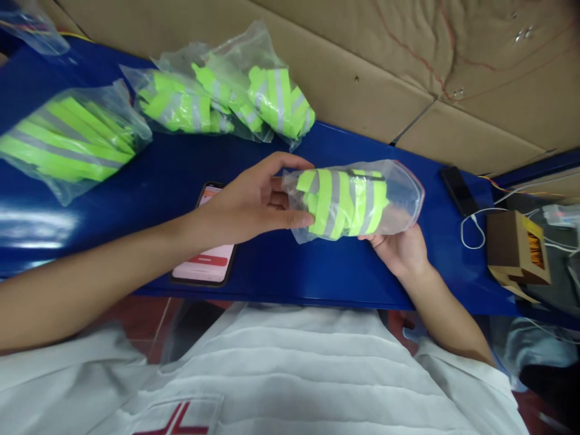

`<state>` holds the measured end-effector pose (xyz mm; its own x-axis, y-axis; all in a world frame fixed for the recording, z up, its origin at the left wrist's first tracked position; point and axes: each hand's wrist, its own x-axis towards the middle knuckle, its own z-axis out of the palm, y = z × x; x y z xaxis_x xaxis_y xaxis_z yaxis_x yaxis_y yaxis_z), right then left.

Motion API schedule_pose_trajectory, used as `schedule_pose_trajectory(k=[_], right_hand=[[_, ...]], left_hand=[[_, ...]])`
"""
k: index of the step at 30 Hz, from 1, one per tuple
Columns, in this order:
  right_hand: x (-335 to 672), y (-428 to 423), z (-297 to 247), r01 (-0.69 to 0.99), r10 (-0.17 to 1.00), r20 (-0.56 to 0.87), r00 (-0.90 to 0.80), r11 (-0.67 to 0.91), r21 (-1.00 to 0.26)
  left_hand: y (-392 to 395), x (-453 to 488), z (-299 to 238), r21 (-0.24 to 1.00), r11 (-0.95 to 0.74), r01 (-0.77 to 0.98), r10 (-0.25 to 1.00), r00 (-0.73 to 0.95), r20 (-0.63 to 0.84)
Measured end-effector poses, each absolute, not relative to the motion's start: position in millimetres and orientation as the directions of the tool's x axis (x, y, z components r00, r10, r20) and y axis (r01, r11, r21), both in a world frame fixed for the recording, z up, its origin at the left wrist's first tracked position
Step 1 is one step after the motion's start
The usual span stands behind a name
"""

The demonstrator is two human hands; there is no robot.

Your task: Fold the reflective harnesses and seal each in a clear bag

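Note:
A clear plastic bag [401,196] with folded neon-yellow reflective straps [347,202] inside is held up over the blue table. My left hand [267,196] pinches its left end, thumb in front and fingers behind. Under the right part of the bag, my right hand [401,248] supports it, its fingers mostly hidden behind the plastic. Grey reflective bands cross the yellow material. Below my left forearm lies a phone [211,266] with a lit screen, partly covered by the arm.
Several similar bags of yellow straps [77,142] lie along the back left of the blue table [290,275]. A brown cardboard box [510,244], a white cable [471,244] and a black phone-like object [457,190] are at right. Cardboard panels [362,103] stand behind.

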<state>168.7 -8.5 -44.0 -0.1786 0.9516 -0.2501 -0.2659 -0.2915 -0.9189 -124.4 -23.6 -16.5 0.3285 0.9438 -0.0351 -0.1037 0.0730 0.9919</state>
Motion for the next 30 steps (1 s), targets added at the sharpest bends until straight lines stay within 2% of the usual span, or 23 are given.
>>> schedule_pose_trajectory(k=[3,8,12,15,20,26,30], right_hand=[[169.0,-10.5,-39.3,-0.31,0.958,-0.202,-0.204,-0.259,-0.915],[168.7,-13.9,-35.9,-0.322,0.961,-0.213,-0.175,-0.26,-0.91],[167.6,-14.8,-33.0,-0.322,0.968,-0.205,-0.144,-0.242,-0.915],[166.7,-13.6,-29.1,-0.305,0.955,-0.239,-0.178,-0.284,-0.909],[163.9,-11.6,-26.8,-0.262,0.935,-0.293,-0.201,-0.34,-0.903],[166.3,-11.4,-31.6,-0.121,0.979,-0.199,-0.033,-0.202,-0.972],[172.3,-7.1,-28.1,0.032,0.992,0.02,0.128,0.016,-0.999]], left_hand=[[-20.5,-125.5,-16.8,0.979,0.106,-0.173,0.963,0.265,-0.057],[-18.7,-127.1,-17.4,0.977,0.044,-0.209,0.972,0.234,0.007],[-19.2,-126.9,-16.3,0.981,0.003,-0.195,0.982,0.188,0.034],[-18.4,-127.5,-16.0,0.978,0.0,-0.21,0.981,0.192,0.041],[-15.4,-128.1,-23.1,0.991,0.061,-0.118,0.971,0.237,-0.032],[-17.4,-126.8,-30.7,0.999,0.04,0.008,0.948,0.316,-0.04],[-19.7,-127.0,-28.5,0.998,-0.005,0.067,0.94,0.341,-0.018]])
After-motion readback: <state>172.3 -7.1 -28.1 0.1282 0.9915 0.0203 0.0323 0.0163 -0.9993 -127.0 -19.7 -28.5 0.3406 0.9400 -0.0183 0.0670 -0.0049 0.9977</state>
